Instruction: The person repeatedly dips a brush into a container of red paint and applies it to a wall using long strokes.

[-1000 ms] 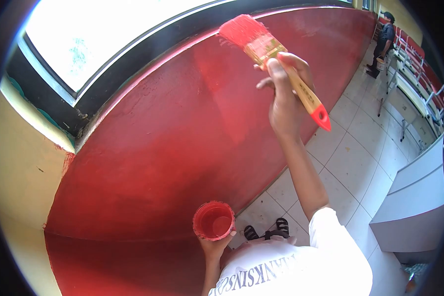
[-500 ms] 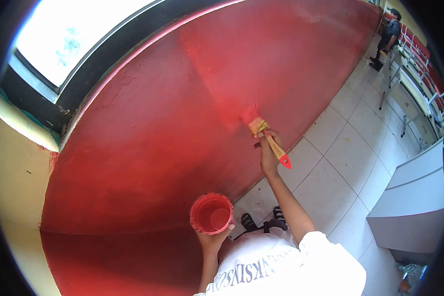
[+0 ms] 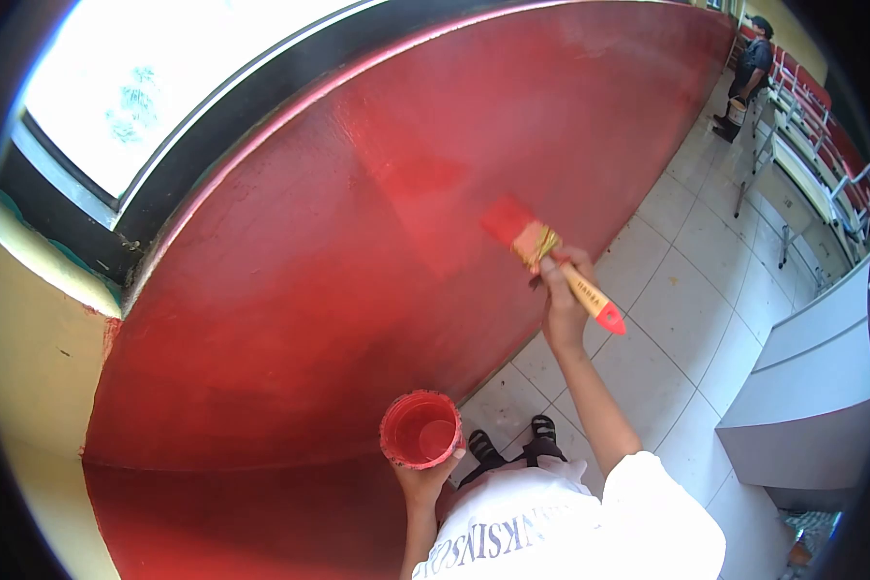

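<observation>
Right hand [image 3: 565,290] closed round handle of brush [image 3: 532,237], bristles up and left of the hand, over red wall [image 3: 290,290]; contact with wall hard to tell, probably touching. Brush handle end points down and right, past the fingers. Left hand [image 3: 430,478] holds red tub [image 3: 421,430], open top up, paint-coated inside, below and left of right hand. Tiled floor [image 3: 648,358] right of right hand. Person [image 3: 752,72] far off, up and right of right hand, with bucket [image 3: 737,112].
</observation>
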Action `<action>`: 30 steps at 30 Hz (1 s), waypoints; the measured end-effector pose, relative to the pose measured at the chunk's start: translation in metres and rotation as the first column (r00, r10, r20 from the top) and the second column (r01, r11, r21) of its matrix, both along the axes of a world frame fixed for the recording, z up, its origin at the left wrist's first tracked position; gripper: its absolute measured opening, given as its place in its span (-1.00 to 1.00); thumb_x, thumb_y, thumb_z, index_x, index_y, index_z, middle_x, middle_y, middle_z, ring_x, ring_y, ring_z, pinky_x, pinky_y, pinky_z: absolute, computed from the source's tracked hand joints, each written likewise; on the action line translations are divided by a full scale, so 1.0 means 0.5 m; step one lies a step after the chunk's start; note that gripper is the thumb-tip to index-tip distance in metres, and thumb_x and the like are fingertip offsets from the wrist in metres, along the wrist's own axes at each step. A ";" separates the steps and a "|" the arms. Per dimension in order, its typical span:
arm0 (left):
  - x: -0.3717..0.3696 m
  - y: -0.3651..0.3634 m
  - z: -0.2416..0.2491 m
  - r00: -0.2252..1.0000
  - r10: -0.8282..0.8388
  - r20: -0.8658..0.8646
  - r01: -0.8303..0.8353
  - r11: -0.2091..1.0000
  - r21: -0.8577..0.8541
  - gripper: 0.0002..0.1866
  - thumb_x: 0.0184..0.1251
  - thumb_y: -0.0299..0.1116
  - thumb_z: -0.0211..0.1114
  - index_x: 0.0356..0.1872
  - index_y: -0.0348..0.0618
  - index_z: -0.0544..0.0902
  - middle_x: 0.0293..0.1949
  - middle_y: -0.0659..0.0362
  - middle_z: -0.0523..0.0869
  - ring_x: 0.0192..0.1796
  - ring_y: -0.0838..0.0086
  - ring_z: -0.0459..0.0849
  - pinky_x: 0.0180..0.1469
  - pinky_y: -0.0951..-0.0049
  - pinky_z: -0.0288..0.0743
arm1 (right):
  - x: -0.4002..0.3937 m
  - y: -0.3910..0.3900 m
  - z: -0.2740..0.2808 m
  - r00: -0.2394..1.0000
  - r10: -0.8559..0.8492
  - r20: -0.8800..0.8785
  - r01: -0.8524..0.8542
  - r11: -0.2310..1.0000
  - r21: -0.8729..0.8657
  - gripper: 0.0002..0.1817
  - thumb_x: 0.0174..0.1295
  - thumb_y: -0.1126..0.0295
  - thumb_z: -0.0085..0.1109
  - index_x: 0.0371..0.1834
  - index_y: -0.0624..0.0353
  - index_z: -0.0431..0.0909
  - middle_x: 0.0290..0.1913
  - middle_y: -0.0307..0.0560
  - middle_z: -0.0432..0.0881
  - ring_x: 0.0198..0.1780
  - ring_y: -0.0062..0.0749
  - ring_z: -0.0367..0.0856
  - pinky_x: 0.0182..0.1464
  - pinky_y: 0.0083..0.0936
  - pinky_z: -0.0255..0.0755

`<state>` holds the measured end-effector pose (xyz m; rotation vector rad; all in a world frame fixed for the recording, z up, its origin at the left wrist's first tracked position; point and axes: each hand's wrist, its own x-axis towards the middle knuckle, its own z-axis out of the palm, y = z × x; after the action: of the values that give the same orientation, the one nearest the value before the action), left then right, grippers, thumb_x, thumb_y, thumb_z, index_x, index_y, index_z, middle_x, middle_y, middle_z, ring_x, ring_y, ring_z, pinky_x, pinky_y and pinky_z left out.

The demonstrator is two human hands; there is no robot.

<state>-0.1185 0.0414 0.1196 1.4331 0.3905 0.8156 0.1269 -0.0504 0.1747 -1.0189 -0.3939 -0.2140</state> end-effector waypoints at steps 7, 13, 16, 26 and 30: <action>0.012 -0.014 0.026 0.999 0.023 0.044 -0.025 0.999 0.044 -0.14 -0.34 -0.45 0.61 0.16 -0.22 0.39 -0.02 0.12 0.61 0.05 0.38 0.59 0.13 0.31 0.45 | 0.026 0.044 0.270 0.938 -0.004 0.346 -0.102 0.952 0.287 -0.89 0.17 0.56 0.16 -0.25 0.23 0.49 -0.36 -0.13 0.58 -0.40 -0.59 0.57 -0.47 -0.66 0.48; 0.008 -0.015 0.042 0.998 0.048 0.028 -0.049 0.998 0.028 -0.15 -0.34 -0.51 0.57 0.16 -0.23 0.38 0.01 0.12 0.60 0.05 0.38 0.59 0.12 0.32 0.46 | 0.014 0.115 0.318 0.923 0.018 0.386 -0.133 0.952 0.274 -0.85 0.16 0.55 0.20 -0.21 0.20 0.50 -0.33 -0.16 0.58 -0.38 -0.63 0.57 -0.47 -0.68 0.51; 0.007 -0.011 0.023 0.996 0.085 0.042 -0.086 0.996 0.025 -0.15 -0.35 -0.49 0.58 0.15 -0.23 0.39 0.01 0.12 0.60 0.04 0.38 0.59 0.12 0.31 0.46 | 0.012 0.135 0.266 0.937 -0.015 0.349 -0.060 0.977 0.204 -0.86 0.15 0.53 0.23 -0.25 0.18 0.49 -0.40 -0.23 0.55 -0.44 -0.70 0.50 -0.49 -0.72 0.42; 0.011 -0.004 0.026 0.992 0.114 -0.051 -0.109 0.990 0.095 -0.16 -0.37 -0.41 0.62 0.11 -0.19 0.42 0.03 0.11 0.59 0.09 0.34 0.57 0.15 0.29 0.43 | -0.038 0.147 -0.118 0.995 0.077 0.062 -0.075 0.997 -0.031 -0.87 0.25 0.47 0.16 -0.24 0.25 0.43 -0.34 -0.10 0.54 -0.47 -0.54 0.52 -0.40 -0.60 0.46; 0.028 -0.015 0.021 0.991 0.094 -0.097 -0.085 0.991 0.099 -0.16 -0.39 -0.40 0.63 0.11 -0.18 0.42 0.03 0.11 0.59 0.10 0.33 0.56 0.15 0.28 0.42 | -0.044 0.114 -0.243 0.997 0.078 -0.023 -0.081 0.982 -0.172 -0.88 0.24 0.49 0.16 -0.24 0.27 0.44 -0.37 -0.11 0.56 -0.49 -0.56 0.52 -0.43 -0.62 0.45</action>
<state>-0.1045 0.0340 0.1301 1.5589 0.5024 0.8452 0.1046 0.0066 0.0534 -1.1726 -0.4433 -0.1006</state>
